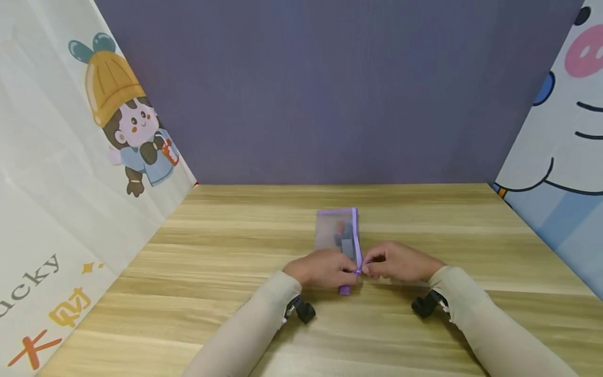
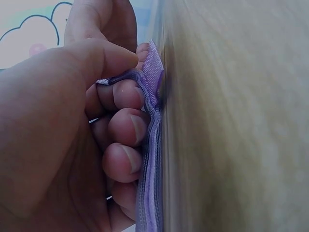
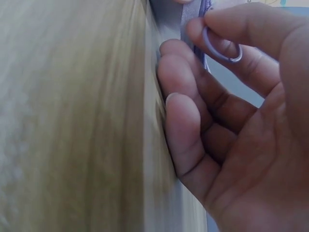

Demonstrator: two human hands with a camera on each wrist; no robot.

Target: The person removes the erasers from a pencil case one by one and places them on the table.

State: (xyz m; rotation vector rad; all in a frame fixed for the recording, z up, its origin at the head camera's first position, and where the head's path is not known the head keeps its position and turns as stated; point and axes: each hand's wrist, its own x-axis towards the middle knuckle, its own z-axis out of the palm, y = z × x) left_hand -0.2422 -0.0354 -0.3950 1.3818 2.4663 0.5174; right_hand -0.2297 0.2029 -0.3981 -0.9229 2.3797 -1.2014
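A see-through zip pouch [image 1: 326,231] with purple edging lies on the table, its zipper [image 1: 356,230] running along the right side. Reddish and dark small things [image 1: 347,234] show blurrily through its mesh. My left hand [image 1: 322,268] lies across the near end and pinches the zipper edge between thumb and curled fingers; a purple fabric corner [image 2: 153,67] sticks out past the fingertips in the left wrist view. Close by on the right, my right hand [image 1: 400,262] pinches the zipper pull at the near end. Its purple ring [image 3: 214,51] hangs between thumb and forefinger in the right wrist view.
The wood-grain table [image 1: 212,251] reaches back to a dark grey-blue panel [image 1: 301,94]. Printed cartoon sheets stand at the left [image 1: 47,157] and right [image 1: 542,152]. Black wrist-camera mounts sit under the left cuff [image 1: 305,312] and right cuff [image 1: 424,305].
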